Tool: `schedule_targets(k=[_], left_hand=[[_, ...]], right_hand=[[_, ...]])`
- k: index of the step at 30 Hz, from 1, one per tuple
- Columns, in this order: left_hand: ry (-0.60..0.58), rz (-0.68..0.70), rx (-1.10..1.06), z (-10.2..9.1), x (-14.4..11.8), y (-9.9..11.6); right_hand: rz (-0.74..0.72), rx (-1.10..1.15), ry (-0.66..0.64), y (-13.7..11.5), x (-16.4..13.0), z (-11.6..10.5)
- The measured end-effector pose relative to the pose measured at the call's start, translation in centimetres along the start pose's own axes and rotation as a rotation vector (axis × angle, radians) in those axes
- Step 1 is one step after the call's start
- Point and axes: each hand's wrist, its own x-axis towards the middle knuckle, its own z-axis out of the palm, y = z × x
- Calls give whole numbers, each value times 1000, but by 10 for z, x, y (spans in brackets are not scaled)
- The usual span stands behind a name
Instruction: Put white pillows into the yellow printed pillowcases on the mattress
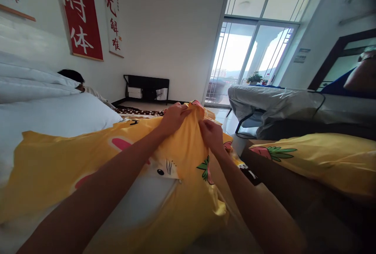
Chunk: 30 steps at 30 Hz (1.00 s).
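A yellow pillowcase (188, 148) printed with a white cartoon rabbit and carrot-like shapes lies spread in front of me, its far end gathered up in folds. My left hand (175, 117) pinches the cloth at this raised end, fingers closed. Just to the right, my right hand (212, 133) is closed on the same bunched edge, a short gap from the left. Fabric hides some fingertips. Whether anything is inside the pillowcase I cannot tell. White pillows (58, 115) are stacked to the left, behind the pillowcase's left corner.
Another yellow printed cloth item (329, 156) lies at right. Beyond it stands a table under plastic sheeting (270, 101). Another person's head (72, 77) shows behind the pillows; a second person in blue (352, 77) is at far right. A low black rack (148, 88) stands by the wall.
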Motion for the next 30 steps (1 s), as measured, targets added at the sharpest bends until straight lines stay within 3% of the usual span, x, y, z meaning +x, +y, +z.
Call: schedule_targets(k=[6,10,14,20,24,27,30], left_hand=[[8,21,-58,-3,-4,-4],[34,43,-98,-4,-9,-2],[74,38,-157,-1,-9,2],[104,25,-208,1,-6,4],[97,0,-219,-6,-6,4],[82,-86,-229,-13,-3,0],[-17,-210,-253,-17,1,-10]], right_hand=[[-26,-118,56,16,4,-32],[-11,-47,-66,17,2,-41],[-29,55,-136,0,1,-31],[-51,57,-77,-34,3,0],[-105,87,-55,-48,2,8],[-119,110,-5,-49,2,6],[-66,197,10,-44,5,3]])
